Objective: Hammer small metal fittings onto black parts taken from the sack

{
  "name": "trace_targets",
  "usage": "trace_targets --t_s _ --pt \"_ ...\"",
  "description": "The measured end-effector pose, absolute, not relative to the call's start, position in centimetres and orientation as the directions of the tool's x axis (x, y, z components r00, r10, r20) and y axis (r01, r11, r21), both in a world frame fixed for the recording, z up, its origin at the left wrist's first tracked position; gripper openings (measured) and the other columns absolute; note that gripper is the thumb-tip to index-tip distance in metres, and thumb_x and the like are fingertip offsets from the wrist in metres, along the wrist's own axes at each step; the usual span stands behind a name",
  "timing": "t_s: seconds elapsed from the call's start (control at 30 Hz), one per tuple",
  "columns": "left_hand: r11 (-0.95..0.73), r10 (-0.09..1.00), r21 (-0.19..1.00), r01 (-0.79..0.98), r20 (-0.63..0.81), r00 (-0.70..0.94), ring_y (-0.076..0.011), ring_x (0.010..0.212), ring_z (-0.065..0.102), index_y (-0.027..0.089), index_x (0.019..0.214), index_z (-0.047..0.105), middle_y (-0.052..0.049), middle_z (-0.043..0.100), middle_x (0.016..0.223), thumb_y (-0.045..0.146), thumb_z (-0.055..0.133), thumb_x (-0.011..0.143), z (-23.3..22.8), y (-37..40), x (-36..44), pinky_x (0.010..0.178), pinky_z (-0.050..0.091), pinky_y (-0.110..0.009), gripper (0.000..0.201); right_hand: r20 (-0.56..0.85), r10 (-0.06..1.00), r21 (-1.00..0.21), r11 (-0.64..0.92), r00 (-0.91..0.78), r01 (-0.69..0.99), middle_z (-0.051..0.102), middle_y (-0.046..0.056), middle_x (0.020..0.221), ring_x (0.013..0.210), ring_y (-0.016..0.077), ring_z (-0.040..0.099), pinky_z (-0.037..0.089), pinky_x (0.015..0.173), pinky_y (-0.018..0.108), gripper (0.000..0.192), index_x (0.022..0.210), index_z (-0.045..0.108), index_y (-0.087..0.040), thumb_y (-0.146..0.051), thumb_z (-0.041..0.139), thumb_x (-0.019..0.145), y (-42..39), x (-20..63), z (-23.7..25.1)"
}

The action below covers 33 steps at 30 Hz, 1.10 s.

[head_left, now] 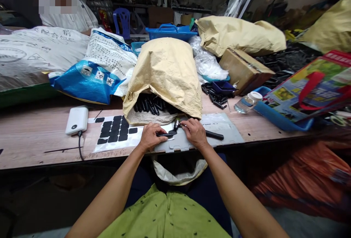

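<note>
My left hand (150, 136) is closed around a slim black pointed piece (165, 135) at the table's front edge. My right hand (195, 132) is closed over a hammer (215, 135); its metal head shows left of my fingers and its black handle sticks out to the right. Both hands are over a grey board (225, 126). Just behind them lies a tan woven sack (167, 66), its mouth towards me and many black pointed pieces (149, 104) inside. Left of my left hand is a white sheet with black rounded-square stickers (115, 128).
A white power bank (77, 121) with a cable lies at left. Blue-white bags (93, 66) stand behind it. To the right are a clear jar (248, 102), a cardboard box (244, 70) and a blue tray (285, 119) under a colourful bag. An open sack (179, 179) hangs at my lap.
</note>
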State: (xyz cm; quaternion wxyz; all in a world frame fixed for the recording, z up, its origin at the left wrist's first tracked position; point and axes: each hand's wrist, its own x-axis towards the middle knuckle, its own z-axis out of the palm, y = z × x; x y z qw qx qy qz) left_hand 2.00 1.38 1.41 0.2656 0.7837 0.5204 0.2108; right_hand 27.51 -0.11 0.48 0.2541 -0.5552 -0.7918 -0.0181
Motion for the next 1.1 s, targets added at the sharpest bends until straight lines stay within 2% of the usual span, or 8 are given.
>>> trace_targets --t_s 0.3,0.43,0.5,0.57,0.7,0.87,0.97,1.1 --pt "-0.407 0.893 0.594 0.693 0.099 0.439 -0.0232 0.097 0.057 0.023 0.092 0.075 -0.002 0.071 0.093 0.031 0.078 0.078 3.6 -0.7 2.9 0.092 0.038 -0.037 0.017 0.418 0.875 -0.262 0.376 -0.246 0.889 0.063 0.006 0.099 0.094 0.0230 0.052 0.042 0.087 0.034 0.019 0.114 0.069 -0.025 -0.026 0.057 0.098 0.1 27.7 0.3" --pt "-0.462 0.705 0.740 0.489 -0.028 0.708 -0.0176 0.090 0.065 0.026 0.108 0.069 0.000 0.074 0.099 0.035 0.062 0.092 5.0 -5.8 4.5 0.080 0.045 -0.027 0.019 0.418 0.875 -0.262 0.373 -0.243 0.890 0.062 0.006 0.098 0.093 0.0229 0.051 0.041 0.086 0.035 0.020 0.113 0.069 -0.024 -0.026 0.056 0.098 0.1 27.7 0.3" --pt "-0.467 0.627 0.719 0.515 -0.142 0.766 -0.0188 0.091 0.068 0.029 0.109 0.068 0.001 0.075 0.100 0.037 0.062 0.092 4.5 -8.0 5.4 0.078 0.047 -0.027 0.020 0.420 0.874 -0.260 0.374 -0.244 0.890 0.062 0.006 0.098 0.093 0.0228 0.051 0.041 0.086 0.035 0.020 0.113 0.069 -0.025 -0.026 0.056 0.098 0.1 27.7 0.3" --pt "-0.453 0.660 0.623 0.637 -0.246 0.710 -0.0229 0.095 0.071 0.028 0.108 0.069 -0.001 0.076 0.101 0.036 0.061 0.091 3.1 -9.3 6.0 0.080 0.049 -0.030 0.021 0.425 0.872 -0.261 0.374 -0.243 0.890 0.062 0.006 0.098 0.093 0.0229 0.051 0.041 0.086 0.035 0.019 0.113 0.069 -0.025 -0.026 0.056 0.098 0.1 27.7 0.2" --pt "-0.299 0.791 0.390 0.871 -0.410 0.455 -0.0315 0.105 0.071 0.021 0.114 0.070 -0.013 0.076 0.107 0.031 0.054 0.092 -0.2 -9.2 6.7 0.089 0.054 -0.041 0.028 0.427 0.871 -0.256 0.375 -0.244 0.891 0.063 0.006 0.098 0.093 0.0229 0.051 0.042 0.086 0.034 0.019 0.113 0.069 -0.024 -0.026 0.058 0.097 0.1 27.7 0.2" --pt "-0.202 0.867 0.170 0.964 -0.427 0.257 -0.0352 0.128 0.060 0.014 0.133 0.065 -0.022 0.066 0.131 0.007 0.056 0.083 -2.8 -8.5 7.1 0.107 0.048 -0.047 0.052 0.433 0.869 -0.258 0.373 -0.239 0.891 0.063 0.006 0.098 0.092 0.0227 0.052 0.042 0.085 0.034 0.018 0.112 0.069 -0.024 -0.026 0.059 0.097 0.1 27.8 0.2" --pt "-0.141 0.883 0.126 0.982 -0.432 0.182 -0.0354 0.129 0.059 0.013 0.136 0.063 -0.023 0.064 0.135 0.005 0.056 0.082 -3.7 -8.3 7.1 0.110 0.046 -0.047 0.055 0.435 0.868 -0.263 0.375 -0.238 0.889 0.063 0.006 0.098 0.093 0.0227 0.052 0.043 0.086 0.035 0.019 0.112 0.069 -0.024 -0.027 0.058 0.098 0.1 27.8 0.2" --pt "-0.136 0.890 0.152 0.979 -0.415 0.188 -0.0311 0.126 0.062 0.016 0.135 0.064 -0.020 0.067 0.131 0.004 0.051 0.084 -3.6 -8.5 6.5 0.111 0.045 -0.044 0.054 0.430 0.872 -0.260 0.369 -0.235 0.892 0.063 0.006 0.098 0.093 0.0227 0.052 0.043 0.086 0.035 0.019 0.112 0.069 -0.024 -0.026 0.058 0.098 0.0 27.8 0.2"
